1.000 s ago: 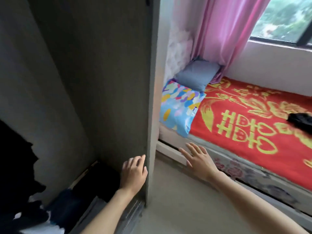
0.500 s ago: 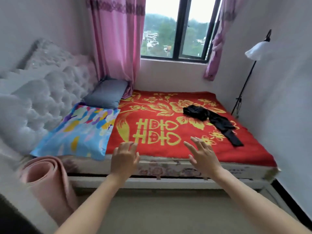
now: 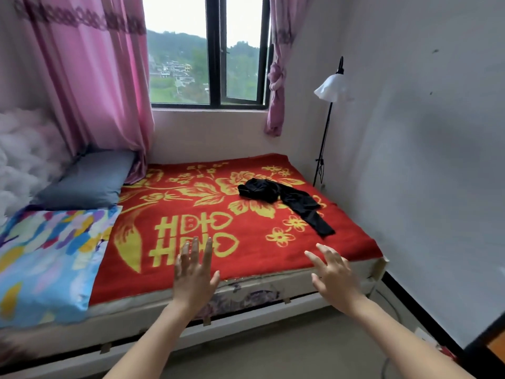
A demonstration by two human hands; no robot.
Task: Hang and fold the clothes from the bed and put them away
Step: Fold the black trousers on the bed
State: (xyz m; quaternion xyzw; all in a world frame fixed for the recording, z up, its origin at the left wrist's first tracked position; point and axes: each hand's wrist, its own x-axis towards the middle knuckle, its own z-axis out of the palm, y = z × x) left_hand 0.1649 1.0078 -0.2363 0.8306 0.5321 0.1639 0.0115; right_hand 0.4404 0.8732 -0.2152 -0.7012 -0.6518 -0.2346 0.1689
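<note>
A crumpled black garment (image 3: 284, 199) lies on the far right part of the bed (image 3: 246, 292), on a red blanket (image 3: 207, 214) with yellow flowers and characters. My left hand (image 3: 194, 272) is stretched out over the blanket's near edge, fingers straight and spread, holding nothing. My right hand (image 3: 333, 274) reaches forward at the bed's near right corner, fingers spread and empty. Both hands are well short of the garment.
A colourful pillow (image 3: 46, 258) and a grey-blue pillow (image 3: 87, 180) lie at the bed's left end by a tufted headboard (image 3: 24, 151). Pink curtains (image 3: 90, 77) frame the window. A floor lamp (image 3: 329, 110) stands in the right corner against the wall.
My view has swung from the wardrobe to the bed and moved closer. Both hands have stayed open and have risen forward over the bed's near edge.
</note>
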